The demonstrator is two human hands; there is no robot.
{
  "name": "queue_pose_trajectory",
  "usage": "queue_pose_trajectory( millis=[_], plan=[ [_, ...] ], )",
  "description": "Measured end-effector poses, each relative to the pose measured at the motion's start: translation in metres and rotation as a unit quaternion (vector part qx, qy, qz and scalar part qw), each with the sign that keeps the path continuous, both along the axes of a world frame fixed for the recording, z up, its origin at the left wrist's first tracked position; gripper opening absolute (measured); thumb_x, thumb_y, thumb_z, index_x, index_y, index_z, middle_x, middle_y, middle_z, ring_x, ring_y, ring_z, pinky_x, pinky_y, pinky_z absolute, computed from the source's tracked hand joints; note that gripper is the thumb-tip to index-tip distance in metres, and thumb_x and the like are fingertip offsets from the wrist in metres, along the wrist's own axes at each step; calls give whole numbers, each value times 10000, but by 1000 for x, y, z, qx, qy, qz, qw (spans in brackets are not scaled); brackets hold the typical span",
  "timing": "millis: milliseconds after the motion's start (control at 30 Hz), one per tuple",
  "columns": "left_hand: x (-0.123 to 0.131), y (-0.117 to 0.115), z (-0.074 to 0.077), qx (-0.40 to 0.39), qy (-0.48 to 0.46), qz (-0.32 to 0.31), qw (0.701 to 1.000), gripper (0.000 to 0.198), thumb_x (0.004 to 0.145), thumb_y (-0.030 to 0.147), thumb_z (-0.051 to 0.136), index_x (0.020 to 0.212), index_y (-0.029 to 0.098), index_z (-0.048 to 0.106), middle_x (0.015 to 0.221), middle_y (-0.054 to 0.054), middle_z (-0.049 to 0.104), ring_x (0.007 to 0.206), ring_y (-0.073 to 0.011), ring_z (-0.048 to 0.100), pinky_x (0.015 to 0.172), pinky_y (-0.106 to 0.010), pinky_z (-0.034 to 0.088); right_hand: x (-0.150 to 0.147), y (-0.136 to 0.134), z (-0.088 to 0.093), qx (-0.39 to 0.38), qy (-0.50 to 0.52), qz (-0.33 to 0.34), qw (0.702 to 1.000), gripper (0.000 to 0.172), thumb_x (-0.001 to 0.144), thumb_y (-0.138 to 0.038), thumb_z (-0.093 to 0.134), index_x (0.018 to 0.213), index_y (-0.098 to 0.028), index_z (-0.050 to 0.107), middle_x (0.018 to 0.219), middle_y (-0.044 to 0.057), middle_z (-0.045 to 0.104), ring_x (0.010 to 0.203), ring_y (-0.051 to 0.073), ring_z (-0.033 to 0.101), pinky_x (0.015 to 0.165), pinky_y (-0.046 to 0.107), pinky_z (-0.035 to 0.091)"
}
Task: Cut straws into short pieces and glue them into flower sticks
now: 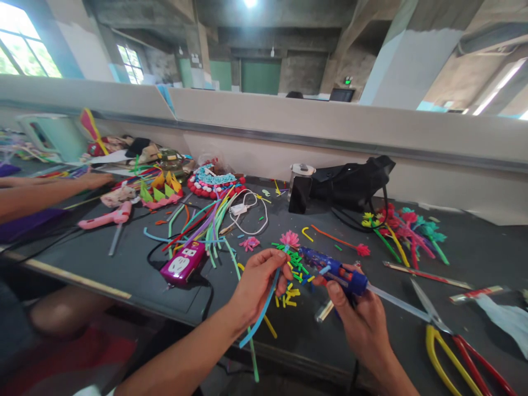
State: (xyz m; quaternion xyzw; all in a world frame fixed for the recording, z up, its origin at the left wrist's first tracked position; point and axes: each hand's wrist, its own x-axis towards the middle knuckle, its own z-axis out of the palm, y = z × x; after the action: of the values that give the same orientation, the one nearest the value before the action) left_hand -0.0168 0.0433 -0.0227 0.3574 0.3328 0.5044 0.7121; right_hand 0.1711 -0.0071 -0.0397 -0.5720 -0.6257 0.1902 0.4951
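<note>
My left hand point(264, 278) is closed in a pinch on a light blue pipe cleaner point(266, 305), whose lower end hangs down. A pink fluffy flower point(289, 238) shows at the top of that stem, just above my fingertips. My right hand point(358, 313) is wrapped round a blue hot glue gun point(336, 270), its nozzle directed left toward the flower. A translucent glue stick point(398, 301) sticks out of the gun's back. Below and behind my hands lie cut green pipe cleaner pieces point(300, 263) and yellow pieces point(287, 297).
Scissors point(439, 324) lie open at right. Finished flowers point(408, 225), a black bag point(352, 184) and a phone point(300, 194) are farther back. At left are a purple box point(184, 264), long pipe cleaners point(214, 225), a pink glue gun point(107, 217) and another person's arm point(49, 192).
</note>
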Motion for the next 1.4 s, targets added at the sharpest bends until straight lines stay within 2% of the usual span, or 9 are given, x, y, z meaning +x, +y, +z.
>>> queue_pose_trajectory(
  millis=[100,200,300,467,633,800,1100,1267,1400],
  plan=[
    [-1,1,-1,4,7,5,1000,183,800,312,641,779,133,608,586,-2,619,362,-70,462,370,-194,334,4,3,2,-58,160,-16,985,348,836,-517,623,965,-195,653,844,36,702,745,196,637,684,283,505],
    [-2,2,-1,12,7,7,1000,177,802,307,628,773,133,609,590,-4,617,364,-70,453,378,-202,337,14,9,9,-153,319,0,935,386,762,-536,704,922,-190,640,728,-1,660,556,137,571,520,241,466],
    [-3,2,-1,16,0,11,1000,167,799,298,623,775,133,610,585,-2,608,368,-71,445,386,-207,335,30,17,14,-215,389,14,896,374,674,-484,791,831,-178,644,682,-15,635,500,102,526,474,214,442],
    [-5,4,1,14,-3,17,1000,161,790,294,635,776,135,613,589,5,595,379,-61,433,394,-201,325,65,29,0,-232,360,2,903,232,571,-298,811,682,-169,653,616,2,623,515,111,538,473,208,431],
    [-8,4,3,7,3,17,1000,156,786,291,643,754,144,601,607,8,595,389,-55,434,399,-197,332,87,33,-15,-253,336,-40,906,194,554,-255,731,573,-166,559,528,-11,561,454,97,498,423,211,392],
    [-11,3,3,10,2,10,1000,151,783,287,646,750,147,600,590,12,591,387,-55,427,388,-196,328,88,25,-17,-281,309,-62,907,228,579,-268,751,621,-163,554,492,-31,533,429,88,476,394,200,385],
    [-5,2,5,6,-1,4,1000,151,771,285,654,755,148,591,583,20,582,395,-54,433,394,-197,325,97,20,-34,-283,305,-51,908,272,632,-320,767,737,-158,575,555,-30,572,484,95,510,432,208,444],
    [-2,2,5,4,-2,1,1000,172,760,296,669,748,146,585,590,17,585,400,-51,433,400,-194,326,102,16,-28,-270,297,-55,914,263,542,-186,714,716,-192,517,529,-69,553,464,81,496,431,185,414],
    [-2,2,2,2,-1,-7,1000,166,769,297,664,755,148,590,591,13,587,402,-53,430,404,-194,322,97,13,-24,-285,316,-51,904,221,560,-210,692,647,-191,490,508,-57,537,449,83,486,419,196,409]
  ],
)
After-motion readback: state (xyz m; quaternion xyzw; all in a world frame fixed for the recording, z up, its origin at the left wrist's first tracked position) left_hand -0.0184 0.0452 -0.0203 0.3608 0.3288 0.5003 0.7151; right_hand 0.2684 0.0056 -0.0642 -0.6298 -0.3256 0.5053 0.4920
